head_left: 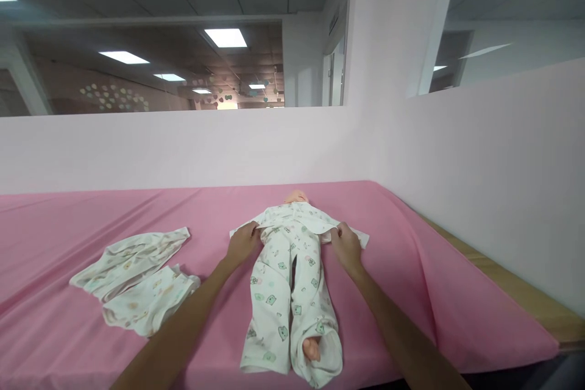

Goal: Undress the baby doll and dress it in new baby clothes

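Lying on its back on the pink sheet (91, 219), the doll (295, 237) is dressed in a white printed top and matching trousers (287, 298), its head pointing away from the person and one bare foot (311, 348) showing out of a trouser leg at the near end. The left hand (242, 244) has its grip clenched on the cloth at the doll's waist, pinching the hem of the top where it meets the trousers. The right hand (346, 248) does the same on the other side of the waist, fingers closed on the edge of the top there. The doll's body lies between the two grips, its trouser legs running back toward the person between the forearms. Well off to the outer side of the left grip, a second small set of white printed clothes (134, 280) lies crumpled on the sheet, touching neither hand. Beyond the right grip the sheet drops over a wooden edge (512, 286) along a pale wall (479, 164).
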Demonstrator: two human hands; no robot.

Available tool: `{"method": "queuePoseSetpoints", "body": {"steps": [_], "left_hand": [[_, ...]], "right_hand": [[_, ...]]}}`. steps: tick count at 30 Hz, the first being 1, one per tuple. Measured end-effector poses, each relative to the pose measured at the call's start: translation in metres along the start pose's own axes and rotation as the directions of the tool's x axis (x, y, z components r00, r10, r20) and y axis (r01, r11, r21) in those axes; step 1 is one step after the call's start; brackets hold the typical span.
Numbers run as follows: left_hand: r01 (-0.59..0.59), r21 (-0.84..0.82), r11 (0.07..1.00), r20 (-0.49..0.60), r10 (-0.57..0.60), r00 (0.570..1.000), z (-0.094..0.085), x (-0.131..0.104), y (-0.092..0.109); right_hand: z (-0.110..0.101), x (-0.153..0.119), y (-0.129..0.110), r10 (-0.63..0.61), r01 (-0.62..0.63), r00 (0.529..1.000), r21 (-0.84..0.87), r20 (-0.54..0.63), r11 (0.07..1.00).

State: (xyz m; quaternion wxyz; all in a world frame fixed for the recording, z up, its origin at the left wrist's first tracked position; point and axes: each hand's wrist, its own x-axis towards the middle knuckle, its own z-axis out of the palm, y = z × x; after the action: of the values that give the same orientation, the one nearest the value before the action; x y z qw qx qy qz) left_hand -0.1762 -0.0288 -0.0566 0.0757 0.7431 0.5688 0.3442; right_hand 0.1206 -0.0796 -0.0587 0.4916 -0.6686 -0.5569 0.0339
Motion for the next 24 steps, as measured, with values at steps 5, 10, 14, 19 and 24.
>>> {"method": "queuePoseSetpoints", "body": {"steps": [5, 10, 14, 19, 24], "left_hand": [[-0.048, 0.200, 0.979, -0.003, 0.050, 0.999, -0.013, -0.012, 0.001], [-0.212, 0.001, 0.977, -0.006, 0.212, 0.977, -0.015, -0.003, 0.030], [-0.214, -0.210, 0.954, -0.109, 0.194, 0.975, -0.016, 0.000, 0.051], [-0.263, -0.130, 0.956, -0.039, 0.260, 0.965, -0.017, -0.018, 0.035], [-0.236, -0.028, 0.971, 0.020, 0.236, 0.971, -0.011, -0.029, 0.004]], "right_hand": [[0.000, -0.003, -0.002, -0.001, 0.000, 0.999, -0.018, -0.042, 1.000], [0.008, -0.005, -0.012, -0.346, 0.344, 0.938, 0.108, 0.001, 0.933], [0.006, -0.008, -0.030, -0.384, 0.384, 0.922, 0.198, -0.041, 0.902], [-0.006, -0.018, -0.025, -0.503, 0.494, 0.862, 0.112, 0.070, 0.862], [-0.011, -0.023, 0.003, -0.321, 0.346, 0.935, -0.188, 0.149, 0.919]]}}
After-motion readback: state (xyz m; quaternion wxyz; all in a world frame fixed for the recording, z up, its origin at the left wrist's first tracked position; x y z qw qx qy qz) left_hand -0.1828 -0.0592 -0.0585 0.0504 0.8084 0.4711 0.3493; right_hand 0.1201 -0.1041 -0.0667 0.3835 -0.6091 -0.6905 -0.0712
